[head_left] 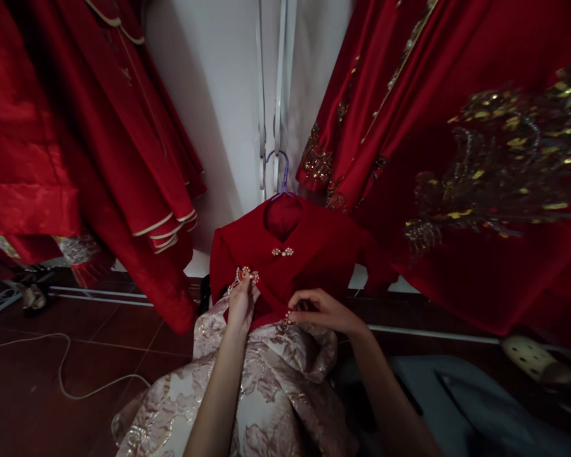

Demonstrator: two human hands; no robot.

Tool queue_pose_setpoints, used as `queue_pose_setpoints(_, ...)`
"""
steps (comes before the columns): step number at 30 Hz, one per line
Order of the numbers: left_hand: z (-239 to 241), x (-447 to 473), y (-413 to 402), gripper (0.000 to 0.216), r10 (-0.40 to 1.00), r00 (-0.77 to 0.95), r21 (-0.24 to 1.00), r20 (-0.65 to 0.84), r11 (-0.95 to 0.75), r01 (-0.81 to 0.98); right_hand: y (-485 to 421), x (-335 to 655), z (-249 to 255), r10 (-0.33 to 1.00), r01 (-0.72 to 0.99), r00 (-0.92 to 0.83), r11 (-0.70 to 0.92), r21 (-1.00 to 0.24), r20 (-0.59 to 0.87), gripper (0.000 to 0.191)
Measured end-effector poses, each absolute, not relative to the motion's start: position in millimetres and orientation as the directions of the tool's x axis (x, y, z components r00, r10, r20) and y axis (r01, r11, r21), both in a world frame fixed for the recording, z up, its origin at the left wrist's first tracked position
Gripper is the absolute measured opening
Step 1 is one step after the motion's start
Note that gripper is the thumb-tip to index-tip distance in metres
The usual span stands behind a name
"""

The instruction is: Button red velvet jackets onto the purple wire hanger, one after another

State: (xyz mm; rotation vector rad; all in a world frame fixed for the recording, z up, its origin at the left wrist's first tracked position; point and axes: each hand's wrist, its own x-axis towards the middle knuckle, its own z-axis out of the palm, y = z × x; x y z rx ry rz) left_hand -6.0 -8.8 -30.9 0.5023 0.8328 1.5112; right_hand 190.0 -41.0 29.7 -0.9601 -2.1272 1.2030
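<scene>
A red jacket (pixel 318 247) is suspended from a purple hanger (pixel 285 171), its lower part bordered by pale patterned fabric (pixel 266 381). A beaded ornament (pixel 245 274) is clasped between thumb and fingers of the left hand (pixel 241 308). A smaller beaded clasp (pixel 287 317), at the jacket's lower front, is met by the right hand (pixel 327 311) (whether it is pinched cannot be told).

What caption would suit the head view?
Left fingers hold a beaded ornament, right fingers at the lower front of a hanging red jacket.
</scene>
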Motion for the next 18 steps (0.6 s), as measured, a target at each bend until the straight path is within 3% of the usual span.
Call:
queue_pose_setpoints(9, -38.0, -1.9, -14.5, 0.026, 0.963, -0.189, 0.697, -0.191, -0.003, -0.717, -34.1, 179.3, 9.6, 0.765, 0.401, -0.643, 0.351, -0.846, 0.013, 0.031)
queue_pose_setpoints(18, -43.9, 3.5, -5.4, 0.025, 0.93, -0.296, 0.736, -0.22, -0.041, -0.676, -34.9, 177.9, 8.7, 0.78, 0.393, -0.624, 0.354, -0.849, 0.036, 0.032)
